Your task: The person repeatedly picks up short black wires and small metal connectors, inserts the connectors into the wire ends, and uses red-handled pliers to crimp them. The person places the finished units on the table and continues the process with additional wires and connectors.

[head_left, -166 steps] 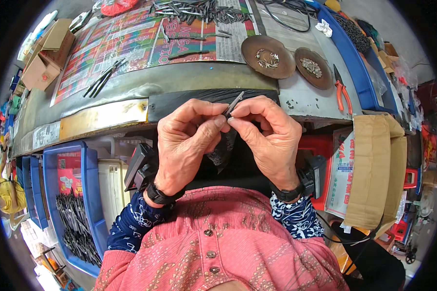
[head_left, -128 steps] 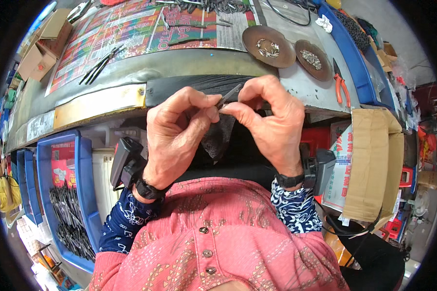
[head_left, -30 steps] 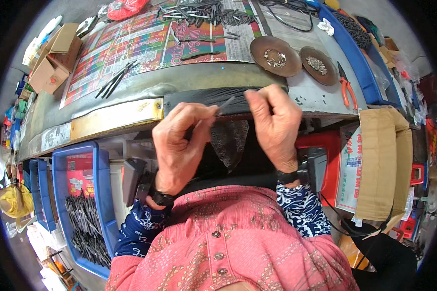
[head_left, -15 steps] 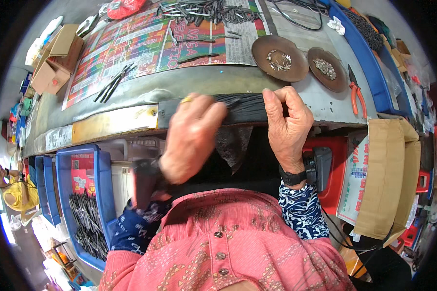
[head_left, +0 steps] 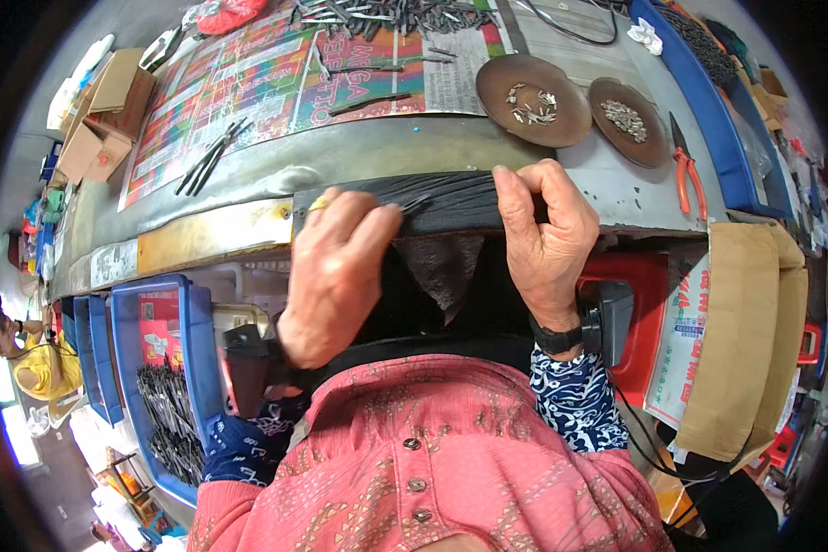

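Observation:
My left hand (head_left: 333,278), with a yellow ring on one finger, is curled over the table's front edge, slightly blurred. From its fingertips a thin dark pointed piece (head_left: 415,204) sticks out to the right, low over a black ridged pad (head_left: 460,202) fixed along the edge. Beside the pad's right end, my right hand (head_left: 547,230) is closed with thumb and bent forefinger close together; whatever it pinches, if anything, is hidden. Below the pad hangs a dark pointed flap (head_left: 442,271).
Two brown dishes (head_left: 569,120) (head_left: 653,152) hold small metallic bits. Red-handled pliers (head_left: 687,179) lie to their right. Black strips (head_left: 213,156) rest at left, more on printed paper (head_left: 248,101). A blue crate (head_left: 195,368) of dark strips stands lower left, a cardboard box (head_left: 741,340) lower right.
My left hand has moved left and a little down along the black pad, with the thin dark piece in its fingers. My right hand has hardly moved.

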